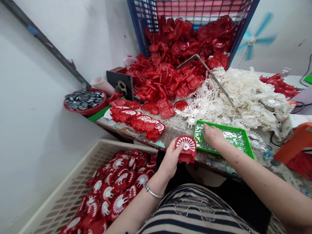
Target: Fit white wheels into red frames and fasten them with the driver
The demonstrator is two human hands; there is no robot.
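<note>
A: Where do the hands lie relative to the green tray (pixel 249 144)?

B: Just left of it, the left hand (pixel 169 159) pinches a red casing (pixel 186 157) bearing a white fan-shaped insert (pixel 187 148). Inside it, the right hand (pixel 214 136) has its fingertips among small metal pieces (pixel 234 137); whether they pinch one cannot be told.

A: Possible faults?

B: A slack left thumb could let the insert shift; a hasty lift could scatter pieces onto the bench (pixel 176 128).
</note>
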